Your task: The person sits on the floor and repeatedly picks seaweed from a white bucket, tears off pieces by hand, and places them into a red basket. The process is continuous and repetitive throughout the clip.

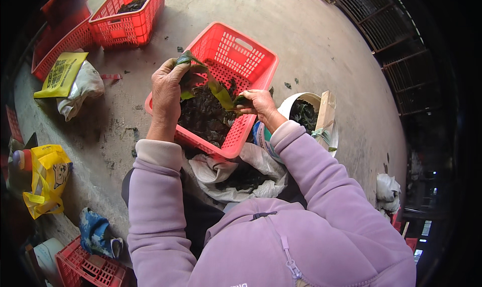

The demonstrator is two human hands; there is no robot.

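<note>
A strip of dark green, leaf-like seaweed (220, 94) is stretched between my two hands above a red plastic crate (241, 57). My left hand (167, 81) pinches its upper left end between thumb and fingers, over the crate's left side. At the other end, my right hand (260, 104) grips it near the crate's right rim. Brown, wet-looking pieces (205, 115) lie heaped in the near part of the crate. Just below the crate, a white woven sack (273, 174) gapes with dark pieces inside. Right of it is a white bucket (292, 102) holding dark green pieces.
A wooden block (326, 112) rests against the bucket's mouth. Another red crate (124, 27) with dark pieces stands at upper left. To the left lie a yellow-green packet (62, 75) on a white bundle, a yellow bag (49, 177) and a blue patterned cloth (96, 232) on a red crate.
</note>
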